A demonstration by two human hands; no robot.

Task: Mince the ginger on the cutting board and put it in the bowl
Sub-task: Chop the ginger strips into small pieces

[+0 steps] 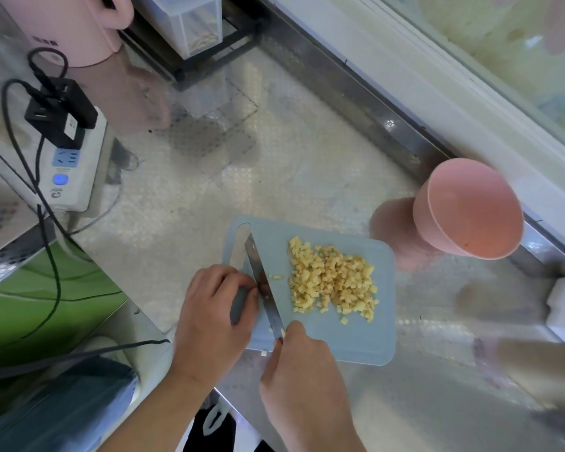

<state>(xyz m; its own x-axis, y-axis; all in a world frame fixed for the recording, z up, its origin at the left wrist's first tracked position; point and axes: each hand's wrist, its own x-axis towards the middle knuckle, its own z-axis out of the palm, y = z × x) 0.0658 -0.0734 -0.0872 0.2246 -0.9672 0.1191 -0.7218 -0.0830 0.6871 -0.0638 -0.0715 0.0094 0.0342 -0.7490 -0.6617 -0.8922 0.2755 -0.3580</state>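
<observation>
Most of the chopping looks done to me, though nothing has reached the bowl yet. Starting at nine o'clock of the board, my left hand [217,300] has its fingertips curled against the flat of the knife [264,287], seemingly pinching or wiping at the blade; whether bits of ginger are under them I cannot tell. The blade is thin, grey metal, running from about eleven o'clock near the board's handle slot down to six o'clock, where my right hand [299,363] wraps its hidden handle. A few stray crumbs cling by the blade and one lies just off the board's near edge. The cutting board [366,340] is a smooth, pale blue plastic rectangle with rounded corners, lying on a dimpled steel counter [183,223]. At its centre to two o'clock sits the ginger [333,280], a loose heap of small, pale yellow cubes, moist-looking and rather coarse, so I judge it could take more mincing. At two o'clock beyond the board stands the bowl [470,207], matte pink, deep, round-rimmed, apparently empty. Still ahead: finer cuts perhaps, then scraping the heap in.
</observation>
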